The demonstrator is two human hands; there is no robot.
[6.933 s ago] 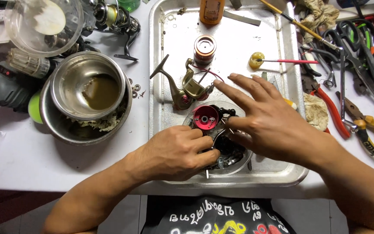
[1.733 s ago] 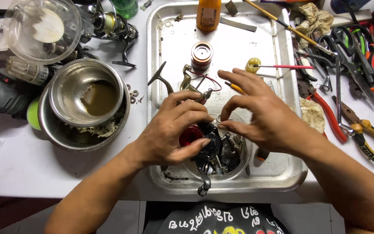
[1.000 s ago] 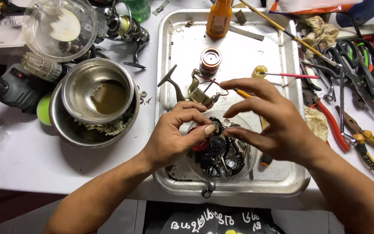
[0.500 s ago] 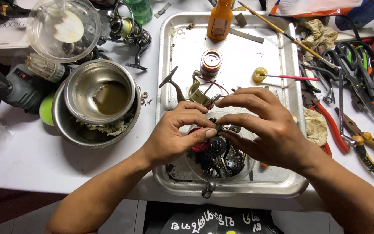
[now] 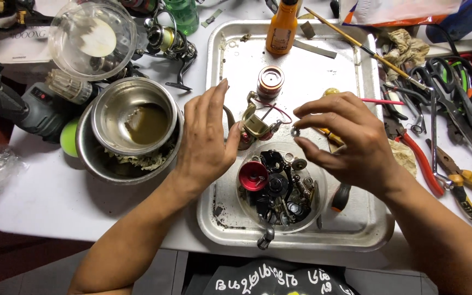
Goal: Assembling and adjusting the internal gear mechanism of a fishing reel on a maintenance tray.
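Metal tray (image 5: 356, 65) on the white table (image 5: 45, 196), tools crowded along its right edge, nested steel bowls (image 5: 132, 128) to its left. Inside the tray, near edge: clear round dish (image 5: 312, 210) full of small reel parts, red spool piece (image 5: 253, 176) among them. Just beyond the dish, the gold-coloured reel body (image 5: 255, 124) stands on the tray, copper spool (image 5: 270, 81) further back.

My left hand (image 5: 206, 136): fingers spread wide, holding nothing, palm beside the reel body, thumb side closest to it. Contact unclear.

My right hand (image 5: 345, 139): thumb and forefinger pinched narrow on a small ring-shaped part (image 5: 295, 131), lifted above the dish.

Judgement: sorting stage, one part picked out, reel body not yet gripped. Next move wants the left hand steadying the body, then a fine, square placement of the ring; easy to drop.
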